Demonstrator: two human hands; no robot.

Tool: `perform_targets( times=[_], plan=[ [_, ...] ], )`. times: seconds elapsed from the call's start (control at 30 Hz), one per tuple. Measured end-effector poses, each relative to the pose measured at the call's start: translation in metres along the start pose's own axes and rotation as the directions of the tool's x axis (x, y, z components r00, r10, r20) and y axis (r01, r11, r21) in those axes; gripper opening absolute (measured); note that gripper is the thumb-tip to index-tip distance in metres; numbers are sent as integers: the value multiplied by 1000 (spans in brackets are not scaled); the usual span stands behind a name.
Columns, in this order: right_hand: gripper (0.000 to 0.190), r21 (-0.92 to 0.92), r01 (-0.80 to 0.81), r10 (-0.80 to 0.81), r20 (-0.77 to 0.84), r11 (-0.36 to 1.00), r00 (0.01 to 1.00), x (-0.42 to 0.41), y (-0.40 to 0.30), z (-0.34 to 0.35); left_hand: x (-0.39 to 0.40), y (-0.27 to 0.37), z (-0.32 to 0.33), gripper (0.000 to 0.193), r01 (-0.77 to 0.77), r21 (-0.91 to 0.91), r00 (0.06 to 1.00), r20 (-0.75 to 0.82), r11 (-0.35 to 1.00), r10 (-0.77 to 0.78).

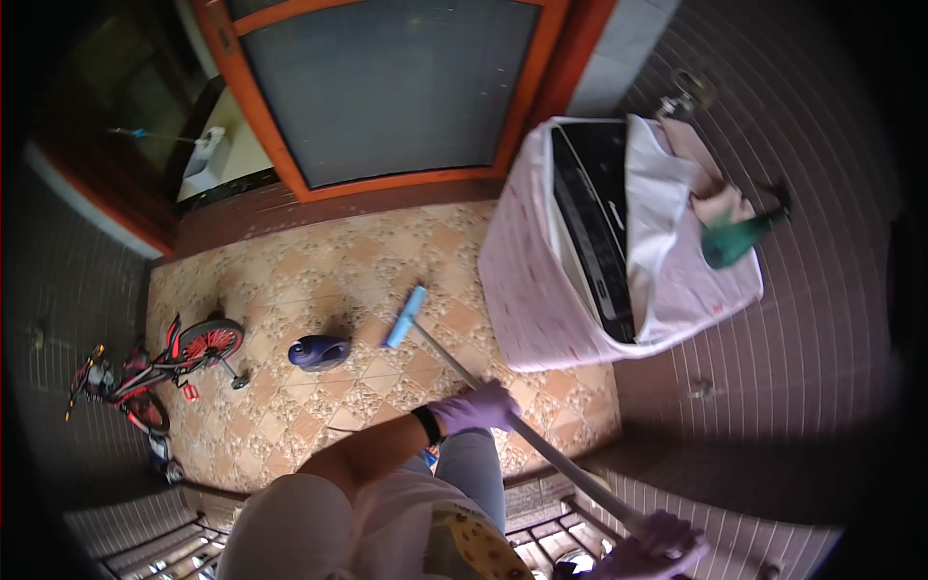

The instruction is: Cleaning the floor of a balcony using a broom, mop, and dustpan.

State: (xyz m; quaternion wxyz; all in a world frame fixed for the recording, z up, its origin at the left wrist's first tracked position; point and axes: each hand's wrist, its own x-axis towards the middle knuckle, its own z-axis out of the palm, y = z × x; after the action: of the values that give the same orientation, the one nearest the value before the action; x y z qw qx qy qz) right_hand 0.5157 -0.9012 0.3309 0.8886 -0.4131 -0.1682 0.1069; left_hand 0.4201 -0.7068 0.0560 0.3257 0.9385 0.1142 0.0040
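A long-handled mop with a light-blue head (406,317) slants across the picture, its head down on the tiled floor (435,261). My left hand (480,407), in a purple glove, is closed around the middle of the grey pole (558,460). Close to the pole's upper end, my right hand (656,545) grips it, also gloved in purple and partly blurred. Left of the mop head, a dark-blue plastic bottle (319,352) is on the tiles.
A washing machine (594,225) under a pink cover (525,283) stands right, with a green spray bottle (739,239) on top. A small red-and-black bicycle (156,377) is at left. Ahead is an orange-framed glass door (384,87); railings (558,533) lie behind me.
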Motion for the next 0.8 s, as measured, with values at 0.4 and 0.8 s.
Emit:
perform_targets(
  times=[0.4, 0.8],
  plan=[
    [40, -137, -178, 222, 707, 974, 672, 100, 144, 119, 28, -133, -46, 23, 135, -7, 986, -100, 991, -135],
    [37, 72, -450, 312, 624, 890, 716, 212, 235, 171, 85, -205, -170, 20, 339, 158, 941, -71, 927, -331]
  ],
)
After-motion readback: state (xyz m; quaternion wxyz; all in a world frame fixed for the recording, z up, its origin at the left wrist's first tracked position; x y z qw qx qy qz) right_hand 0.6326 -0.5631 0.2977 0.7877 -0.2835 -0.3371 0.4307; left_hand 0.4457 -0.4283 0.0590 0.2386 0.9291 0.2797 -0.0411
